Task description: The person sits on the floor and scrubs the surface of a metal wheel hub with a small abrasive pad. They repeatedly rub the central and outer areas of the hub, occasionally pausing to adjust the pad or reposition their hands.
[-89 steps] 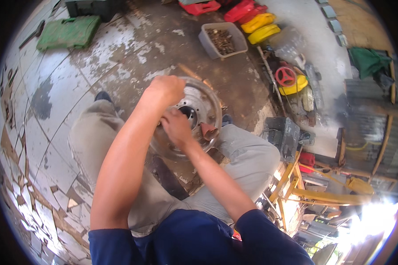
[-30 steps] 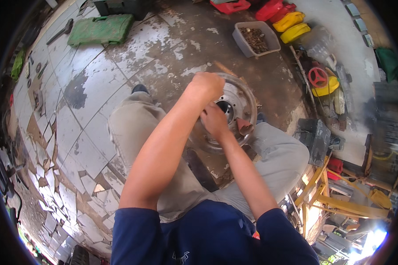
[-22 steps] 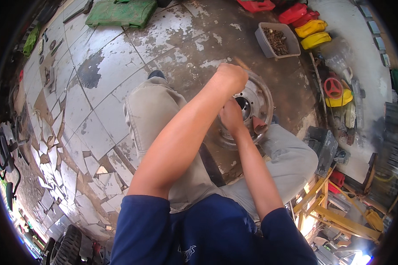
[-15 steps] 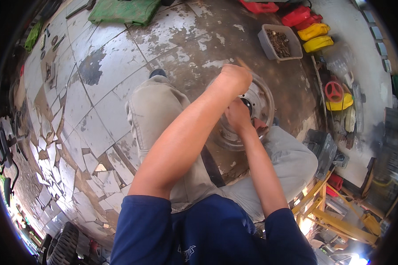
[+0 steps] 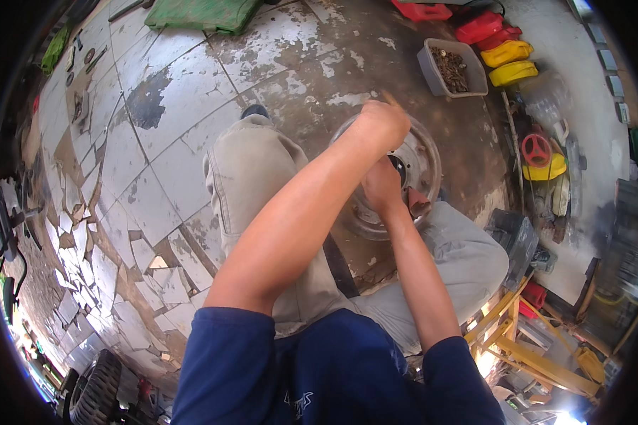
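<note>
A round, dull-silver metal wheel rim (image 5: 427, 152) lies on the floor between my bent legs, with a dark hole at its centre. My left hand (image 5: 385, 126) is closed in a fist above the rim's far left part. A thin, light-brown, wood-like stick end (image 5: 394, 101) pokes out beyond that fist; the rest of it is hidden. Just below, my right hand (image 5: 383, 185) is closed over the middle of the rim, and what its fingers hold is out of sight. A reddish-brown piece (image 5: 418, 202) rests beside my right wrist on the rim.
A grey plastic tub (image 5: 434, 79) of small rusty metal pieces stands at the far right. Red and yellow containers (image 5: 510, 61) line the wall. A green sheet-like bundle (image 5: 202, 14) lies far left. Broken tiles (image 5: 85, 262) cover the left floor. A yellow wooden frame (image 5: 546, 361) stands near right.
Both closed hands stay over the rim in nearly the same place. My left fist has shifted very slightly, and the whole view has moved a little.
</note>
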`<state>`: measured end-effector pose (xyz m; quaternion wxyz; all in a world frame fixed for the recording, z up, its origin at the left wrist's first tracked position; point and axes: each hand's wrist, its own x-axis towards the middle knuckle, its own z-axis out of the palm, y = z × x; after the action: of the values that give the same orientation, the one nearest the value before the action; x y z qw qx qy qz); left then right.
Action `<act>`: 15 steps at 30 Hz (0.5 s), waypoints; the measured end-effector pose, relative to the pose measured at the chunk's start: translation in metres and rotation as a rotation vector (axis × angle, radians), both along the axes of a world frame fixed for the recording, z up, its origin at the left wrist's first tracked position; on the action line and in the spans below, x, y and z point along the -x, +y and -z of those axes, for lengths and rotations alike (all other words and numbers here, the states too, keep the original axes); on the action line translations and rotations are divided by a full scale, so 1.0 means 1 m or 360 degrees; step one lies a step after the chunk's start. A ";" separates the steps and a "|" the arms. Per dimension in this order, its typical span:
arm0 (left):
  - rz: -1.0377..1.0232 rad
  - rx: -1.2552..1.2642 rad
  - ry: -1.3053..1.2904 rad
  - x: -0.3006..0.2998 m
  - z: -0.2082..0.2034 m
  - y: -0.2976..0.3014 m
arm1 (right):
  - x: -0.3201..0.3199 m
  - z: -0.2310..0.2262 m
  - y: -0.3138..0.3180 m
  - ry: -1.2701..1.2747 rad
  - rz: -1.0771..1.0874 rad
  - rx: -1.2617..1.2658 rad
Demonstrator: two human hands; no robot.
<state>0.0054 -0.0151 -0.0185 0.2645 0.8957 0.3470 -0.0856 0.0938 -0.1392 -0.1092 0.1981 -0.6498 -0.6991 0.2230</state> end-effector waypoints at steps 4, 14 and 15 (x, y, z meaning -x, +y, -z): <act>-0.0049 0.0012 -0.0065 0.002 0.007 0.003 | 0.010 0.012 -0.001 0.0018 0.0009 -0.0096; -0.0044 -0.0085 0.0004 -0.001 0.010 0.001 | -0.006 -0.003 -0.015 0.0016 0.0090 0.0096; -0.0068 -0.0115 -0.0003 -0.004 0.009 0.002 | -0.009 -0.002 -0.013 -0.0011 0.0082 0.0065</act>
<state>0.0094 -0.0127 -0.0274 0.2342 0.8971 0.3687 -0.0664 0.1026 -0.1521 -0.1069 0.1881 -0.6723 -0.6781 0.2298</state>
